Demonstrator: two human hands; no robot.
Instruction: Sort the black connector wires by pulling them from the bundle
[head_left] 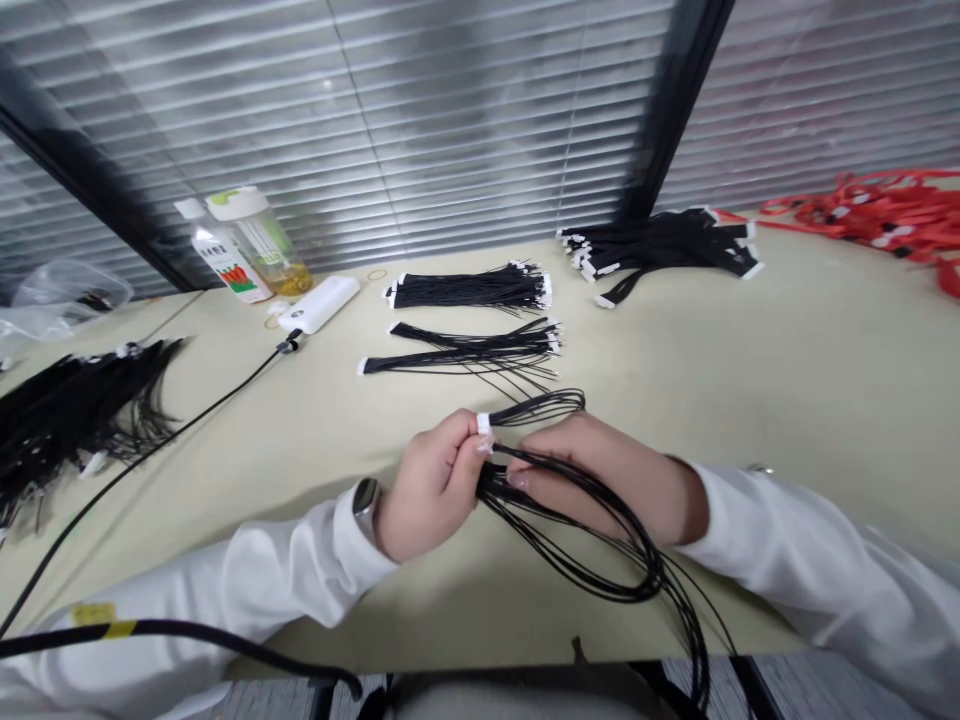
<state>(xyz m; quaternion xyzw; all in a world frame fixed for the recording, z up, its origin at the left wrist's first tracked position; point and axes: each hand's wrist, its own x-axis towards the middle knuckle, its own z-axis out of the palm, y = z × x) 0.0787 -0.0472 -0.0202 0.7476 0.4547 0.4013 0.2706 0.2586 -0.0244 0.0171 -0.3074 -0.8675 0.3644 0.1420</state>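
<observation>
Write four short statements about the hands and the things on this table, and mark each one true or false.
1. The left hand and the right hand both hold the black wire bundle. True.
2. The red cables lie at the far left of the table. False: they lie at its far right.
3. The white power bank lies next to the bottles. True.
4. The held bundle ends in a red connector. False: it ends in a white connector, at the left hand's fingertips.
</observation>
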